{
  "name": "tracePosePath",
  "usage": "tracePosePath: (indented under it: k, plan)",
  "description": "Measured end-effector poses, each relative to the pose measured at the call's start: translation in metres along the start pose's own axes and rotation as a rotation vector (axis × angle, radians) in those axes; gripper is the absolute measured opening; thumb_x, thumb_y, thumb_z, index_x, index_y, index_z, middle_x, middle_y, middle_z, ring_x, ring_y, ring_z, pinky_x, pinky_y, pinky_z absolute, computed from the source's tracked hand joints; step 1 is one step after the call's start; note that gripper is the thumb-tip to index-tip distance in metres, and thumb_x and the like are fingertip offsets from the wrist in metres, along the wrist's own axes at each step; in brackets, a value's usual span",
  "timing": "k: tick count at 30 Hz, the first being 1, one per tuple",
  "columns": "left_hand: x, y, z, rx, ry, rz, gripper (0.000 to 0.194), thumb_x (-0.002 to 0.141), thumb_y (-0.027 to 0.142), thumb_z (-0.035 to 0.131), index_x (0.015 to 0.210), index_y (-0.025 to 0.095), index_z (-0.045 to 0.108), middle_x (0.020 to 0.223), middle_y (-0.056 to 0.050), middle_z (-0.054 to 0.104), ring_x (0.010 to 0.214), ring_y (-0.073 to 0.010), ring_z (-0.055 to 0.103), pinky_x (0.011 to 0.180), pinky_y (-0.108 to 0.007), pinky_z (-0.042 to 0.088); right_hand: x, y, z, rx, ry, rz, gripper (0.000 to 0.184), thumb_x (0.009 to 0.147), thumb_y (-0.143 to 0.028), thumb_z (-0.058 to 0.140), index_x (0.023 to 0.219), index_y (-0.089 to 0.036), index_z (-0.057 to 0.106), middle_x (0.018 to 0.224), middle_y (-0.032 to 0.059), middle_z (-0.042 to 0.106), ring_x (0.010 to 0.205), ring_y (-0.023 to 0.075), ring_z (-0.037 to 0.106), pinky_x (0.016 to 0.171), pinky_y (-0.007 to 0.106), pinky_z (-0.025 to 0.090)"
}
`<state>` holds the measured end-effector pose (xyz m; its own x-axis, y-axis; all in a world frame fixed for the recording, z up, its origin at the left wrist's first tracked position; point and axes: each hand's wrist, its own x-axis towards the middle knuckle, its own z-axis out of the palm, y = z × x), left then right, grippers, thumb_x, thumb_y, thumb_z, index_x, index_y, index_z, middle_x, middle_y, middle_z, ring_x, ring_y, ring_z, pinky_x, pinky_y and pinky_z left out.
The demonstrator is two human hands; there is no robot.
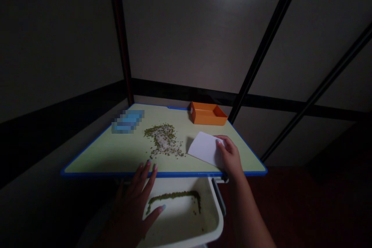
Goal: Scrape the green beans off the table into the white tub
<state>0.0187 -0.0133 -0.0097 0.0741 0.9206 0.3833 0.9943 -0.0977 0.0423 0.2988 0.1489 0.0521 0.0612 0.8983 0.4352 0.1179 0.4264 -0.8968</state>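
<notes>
One white card is pinched in your right grip, near the messy pile of tiny green and white bits on the surface, while your left grip spreads its fingers, holding nothing.

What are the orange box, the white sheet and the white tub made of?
Orange box: probably smooth plastic, with thin, evenly coloured walls. White sheet: perhaps matte card or stiff paper; it looks thin and barely bends. White tub: likely smooth moulded plastic, judging by its rounded corner and rim.
</notes>
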Motion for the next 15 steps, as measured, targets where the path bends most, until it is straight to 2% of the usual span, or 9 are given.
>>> tracePosePath:
  k: [7, 15]
  plan:
    - [0.0008, 0.0015, -0.001, 0.02, -0.018, 0.001, 0.078, 0.085, 0.043, 0.047, 0.152, 0.026, 0.011, 0.158, -0.009, 0.025, 0.143, -0.0337, 0.028, 0.103, -0.064, 0.035, 0.0003, 0.0017, 0.001, -0.006, -0.035, 0.0, 0.025, 0.078, -0.042, 0.061, 0.091, -0.021, 0.066, 0.097, 0.0054, 0.07, 0.087, 0.0223, 0.06, 0.076, 0.032, 0.046]
    - [0.0002, -0.0005, -0.0002, 0.041, 0.014, 0.019, 0.076, 0.086, 0.044, 0.045, 0.152, 0.026, 0.012, 0.158, -0.009, 0.025, 0.143, -0.0328, 0.028, 0.102, -0.062, 0.038, 0.0011, 0.0018, 0.0016, -0.042, -0.057, -0.012, 0.028, 0.079, -0.042, 0.06, 0.094, -0.019, 0.067, 0.094, 0.0055, 0.07, 0.082, 0.0209, 0.061, 0.071, 0.03, 0.047]
